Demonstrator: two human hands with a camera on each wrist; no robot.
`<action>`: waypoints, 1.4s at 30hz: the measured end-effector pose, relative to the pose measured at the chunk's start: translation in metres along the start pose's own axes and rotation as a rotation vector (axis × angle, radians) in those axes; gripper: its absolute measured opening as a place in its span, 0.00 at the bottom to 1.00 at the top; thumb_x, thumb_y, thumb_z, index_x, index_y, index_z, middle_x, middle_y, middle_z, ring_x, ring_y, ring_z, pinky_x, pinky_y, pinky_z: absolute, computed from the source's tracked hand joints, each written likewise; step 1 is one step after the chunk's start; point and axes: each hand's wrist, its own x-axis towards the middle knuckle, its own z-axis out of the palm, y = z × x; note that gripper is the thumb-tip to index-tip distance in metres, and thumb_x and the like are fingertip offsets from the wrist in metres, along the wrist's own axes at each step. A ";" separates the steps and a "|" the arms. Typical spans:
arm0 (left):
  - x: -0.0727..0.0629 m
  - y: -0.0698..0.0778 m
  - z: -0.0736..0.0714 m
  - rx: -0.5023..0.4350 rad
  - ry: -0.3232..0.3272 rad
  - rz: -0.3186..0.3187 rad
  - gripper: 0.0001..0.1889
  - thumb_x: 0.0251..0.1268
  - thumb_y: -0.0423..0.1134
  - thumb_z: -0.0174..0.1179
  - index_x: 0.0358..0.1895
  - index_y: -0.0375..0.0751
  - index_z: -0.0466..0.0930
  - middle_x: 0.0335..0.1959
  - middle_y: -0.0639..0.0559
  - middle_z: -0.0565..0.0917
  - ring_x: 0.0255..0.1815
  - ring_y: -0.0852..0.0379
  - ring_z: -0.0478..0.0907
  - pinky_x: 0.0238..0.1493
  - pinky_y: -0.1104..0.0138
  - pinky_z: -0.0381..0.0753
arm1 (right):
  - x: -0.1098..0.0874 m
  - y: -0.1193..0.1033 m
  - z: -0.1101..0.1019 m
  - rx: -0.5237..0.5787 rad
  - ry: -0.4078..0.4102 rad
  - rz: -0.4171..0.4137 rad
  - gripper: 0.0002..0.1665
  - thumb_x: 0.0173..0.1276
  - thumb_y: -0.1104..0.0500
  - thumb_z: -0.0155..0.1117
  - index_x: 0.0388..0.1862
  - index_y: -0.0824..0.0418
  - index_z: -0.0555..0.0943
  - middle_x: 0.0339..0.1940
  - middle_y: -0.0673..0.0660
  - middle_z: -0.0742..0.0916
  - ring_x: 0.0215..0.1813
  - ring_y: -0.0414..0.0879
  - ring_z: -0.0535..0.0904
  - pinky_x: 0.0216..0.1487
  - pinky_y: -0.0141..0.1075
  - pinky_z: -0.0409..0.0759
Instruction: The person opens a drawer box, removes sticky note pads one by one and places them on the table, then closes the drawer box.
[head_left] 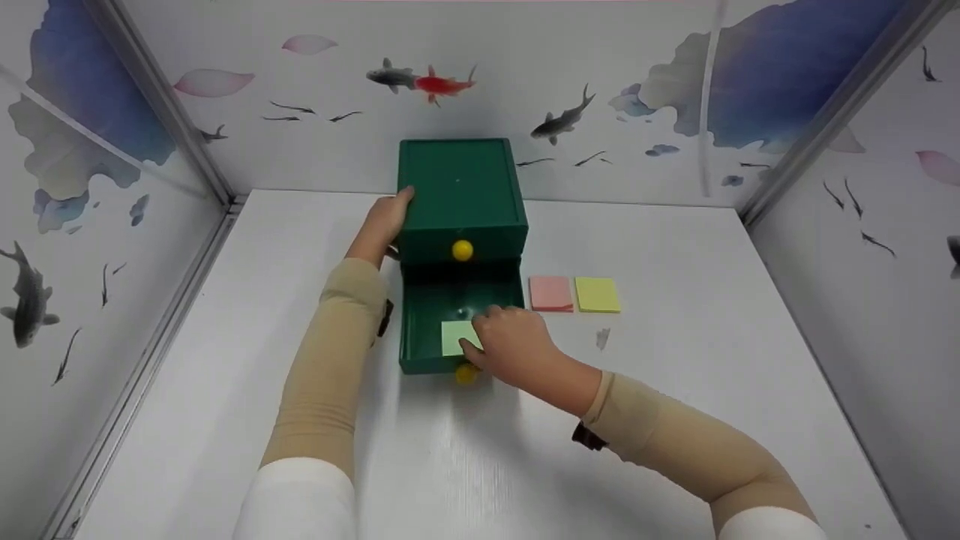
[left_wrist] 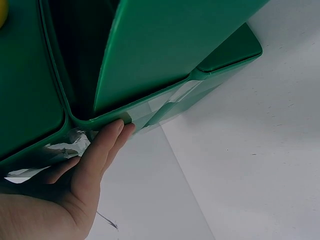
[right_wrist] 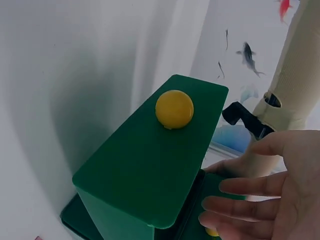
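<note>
The pale green note point(head_left: 455, 339), flat in the open lower drawer point(head_left: 422, 324), could skew if brushed by the right hand point(head_left: 517, 346), loosely open with contact unclear; its edges sit square to the drawer, long axis untellable, while the straight-fingered left hand point(head_left: 385, 221) rests against the green cabinet point(head_left: 459, 187).

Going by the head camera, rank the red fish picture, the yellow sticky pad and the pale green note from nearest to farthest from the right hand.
1. Pale green note: in the open lower drawer, partly covered by the right hand.
2. Yellow sticky pad: on the table, right of the drawer.
3. Red fish picture: up on the back wall.
</note>
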 end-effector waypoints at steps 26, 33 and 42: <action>0.001 -0.001 -0.002 0.001 -0.005 0.003 0.39 0.74 0.64 0.34 0.74 0.36 0.56 0.61 0.33 0.72 0.53 0.38 0.77 0.46 0.48 0.80 | 0.071 0.035 0.008 0.514 -0.653 0.244 0.37 0.69 0.36 0.58 0.64 0.61 0.77 0.58 0.57 0.82 0.48 0.49 0.77 0.58 0.46 0.76; 0.001 -0.001 0.000 -0.004 -0.012 0.017 0.39 0.74 0.64 0.34 0.74 0.35 0.57 0.60 0.33 0.71 0.52 0.37 0.77 0.46 0.48 0.80 | 0.076 0.042 0.018 0.575 -0.712 0.301 0.40 0.67 0.35 0.59 0.67 0.61 0.73 0.56 0.56 0.81 0.49 0.50 0.75 0.57 0.46 0.76; 0.002 -0.002 -0.001 0.007 -0.010 0.017 0.39 0.74 0.64 0.34 0.74 0.35 0.57 0.60 0.32 0.72 0.52 0.36 0.77 0.46 0.48 0.81 | 0.078 0.041 0.029 0.563 -0.722 0.321 0.45 0.66 0.33 0.58 0.71 0.60 0.68 0.64 0.57 0.77 0.53 0.50 0.74 0.63 0.48 0.71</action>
